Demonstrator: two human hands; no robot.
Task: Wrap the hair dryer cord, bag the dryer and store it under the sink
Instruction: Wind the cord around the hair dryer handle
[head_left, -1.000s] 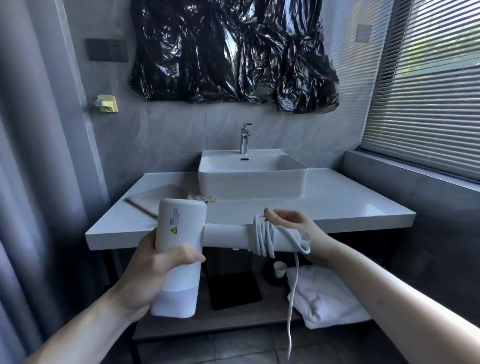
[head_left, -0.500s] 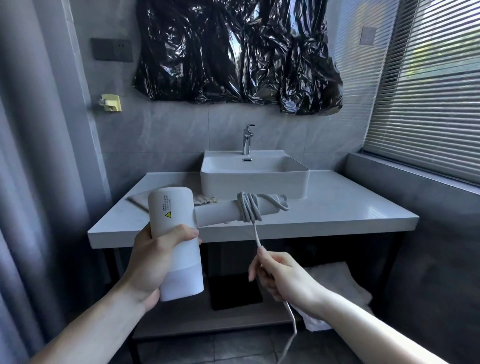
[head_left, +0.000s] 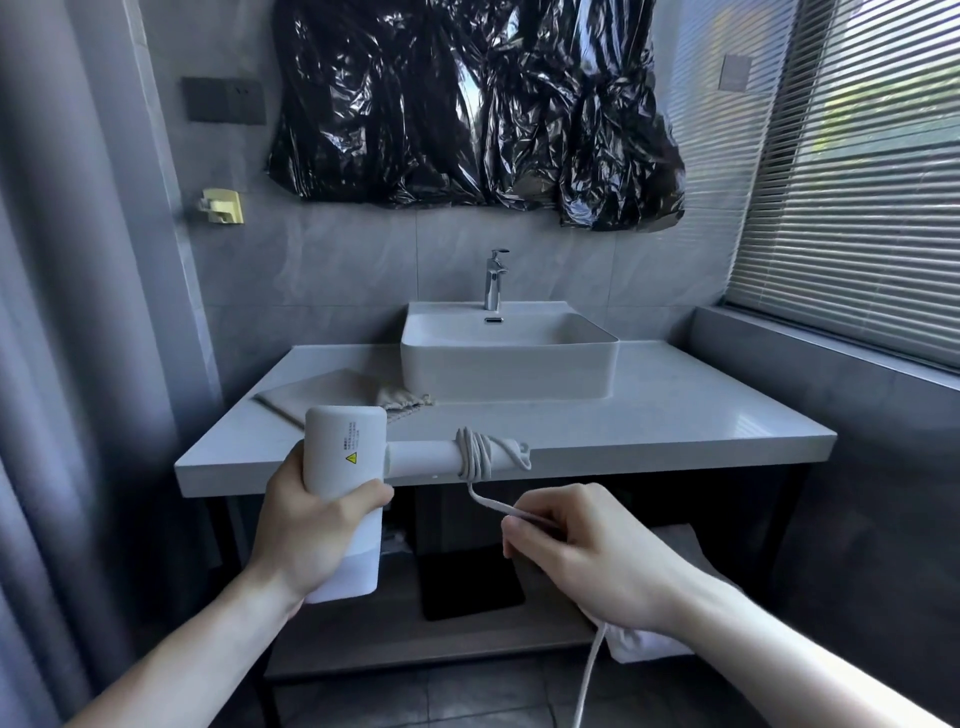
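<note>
A white hair dryer is held upright in front of the counter, its handle pointing right. My left hand grips the dryer's body. Several turns of the white cord are wound round the handle. From the coil the cord runs down into my right hand, which grips it below the handle, and the loose end hangs toward the floor. A beige drawstring bag lies flat on the counter left of the sink.
The white counter stands on a dark frame with a low shelf under it, holding a black item and a folded white towel. A tap rises behind the basin. Window blinds fill the right, a curtain the left.
My right hand came off the handle, dropped below it with the cord, then shifted right. The dryer rose and then settled lower again. The coil on the handle stayed in place.
</note>
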